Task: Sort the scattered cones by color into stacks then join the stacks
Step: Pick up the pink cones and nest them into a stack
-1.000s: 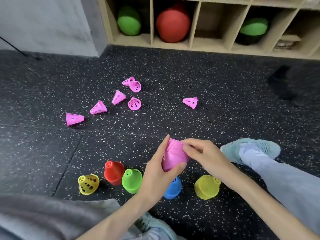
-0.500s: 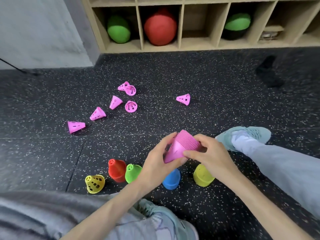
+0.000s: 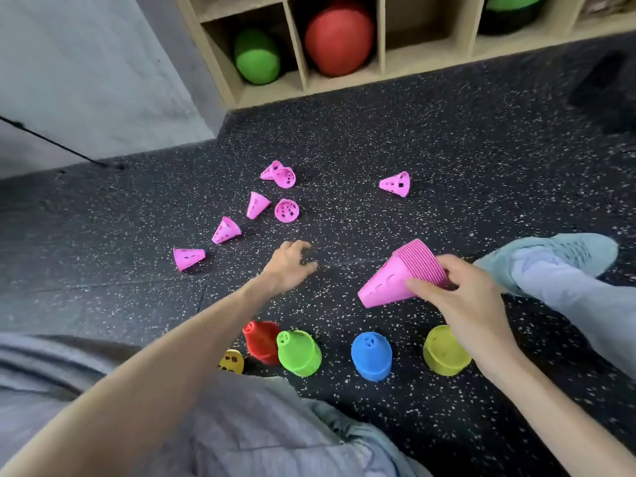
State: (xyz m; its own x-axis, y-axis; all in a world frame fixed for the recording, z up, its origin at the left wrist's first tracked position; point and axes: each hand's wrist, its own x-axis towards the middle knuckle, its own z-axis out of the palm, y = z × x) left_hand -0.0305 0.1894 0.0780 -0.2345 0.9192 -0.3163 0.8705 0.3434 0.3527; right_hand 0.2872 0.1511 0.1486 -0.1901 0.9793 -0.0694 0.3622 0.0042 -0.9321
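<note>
Floor (image 3: 447, 139): black rubber matting with white speckles, seams visible. On it, far group: seven loose pink cones (image 3: 254, 204), perforated, lying on their sides, one (image 3: 395, 184) well apart to the right. Near row, standing with wide ends down: red stack (image 3: 261, 342) touching green stack (image 3: 299, 352); blue stack (image 3: 371, 356); yellow stack (image 3: 444, 351). One loose yellow cone (image 3: 232, 361), partly hidden by an arm. A light blue shoe (image 3: 564, 256) rests at right. A wooden cubby shelf (image 3: 426, 60) stands at the far edge.

head cam | looks forward-down | close over floor (image 3: 447, 149)
</note>
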